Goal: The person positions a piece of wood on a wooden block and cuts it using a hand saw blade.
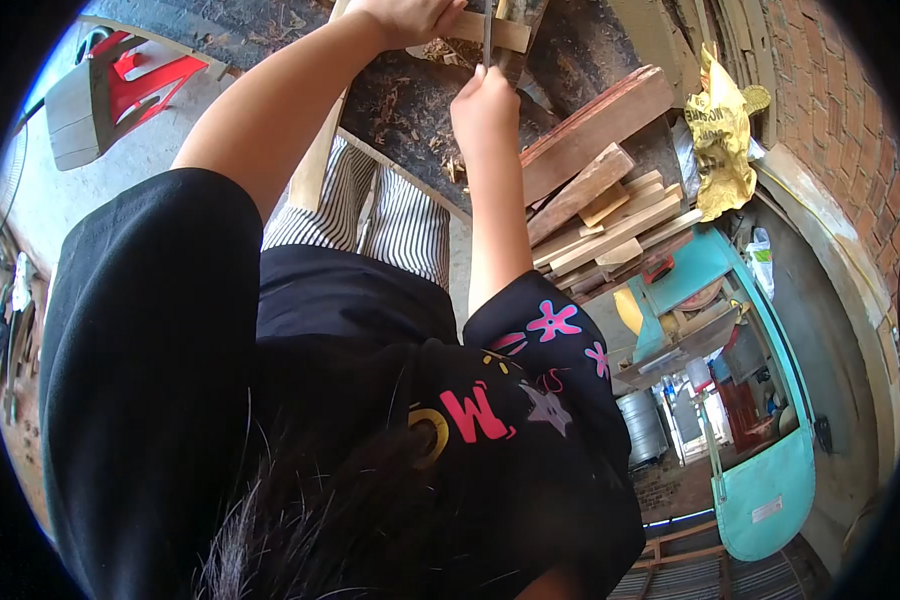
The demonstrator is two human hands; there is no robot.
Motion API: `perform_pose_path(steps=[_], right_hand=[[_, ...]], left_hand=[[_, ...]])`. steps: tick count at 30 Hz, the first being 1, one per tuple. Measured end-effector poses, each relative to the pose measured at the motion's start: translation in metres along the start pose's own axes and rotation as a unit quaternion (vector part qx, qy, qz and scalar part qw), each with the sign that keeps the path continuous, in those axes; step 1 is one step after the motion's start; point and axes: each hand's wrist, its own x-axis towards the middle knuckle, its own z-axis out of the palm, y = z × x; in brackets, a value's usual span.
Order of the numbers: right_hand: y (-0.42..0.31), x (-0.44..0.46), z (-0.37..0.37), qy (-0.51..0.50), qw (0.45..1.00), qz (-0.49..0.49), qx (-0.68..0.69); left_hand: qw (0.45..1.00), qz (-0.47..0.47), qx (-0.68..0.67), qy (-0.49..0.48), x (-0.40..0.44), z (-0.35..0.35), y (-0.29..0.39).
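Observation:
At the top edge, my left hand (407, 20) is curled over a short wooden piece (502, 36), and part of the hand is cut off by the frame. My right hand (485, 92) is closed around the near end of a narrow metal tool (488, 42), which crosses the wooden piece and runs up out of view. What kind of tool it is cannot be made out. Beneath both hands lies a dark worktable (380, 105) with wood shavings (425, 125) scattered on it. A pale wooden strip (315, 165) slants down beside my left forearm.
Reddish boards and cut wood strips (620, 225) are piled right of my right forearm. Beyond them are a yellow bag (720, 150) and a brick wall (840, 110). A red plastic stool (160, 80) stands at upper left. A turquoise frame (770, 500) is at lower right.

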Motion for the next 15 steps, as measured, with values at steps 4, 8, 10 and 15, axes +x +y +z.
perform_pose_path(steps=[4,8,10,15], right_hand=[[0.01,-0.041,-0.013,-0.054,0.997,0.049,0.02],[0.04,-0.104,-0.013,-0.057,0.995,0.085,-0.021],[0.035,-0.096,-0.013,-0.069,0.994,0.083,-0.004],[0.013,-0.018,0.002,-0.02,0.999,0.013,0.022]], left_hand=[[1.0,-0.003,-0.009,0.008,0.003,0.002,-0.001],[1.0,-0.006,-0.008,-0.018,0.001,-0.002,-0.002],[1.0,-0.001,-0.014,-0.014,0.0,-0.003,-0.001],[0.999,0.029,-0.017,0.002,0.0,-0.001,-0.002]])
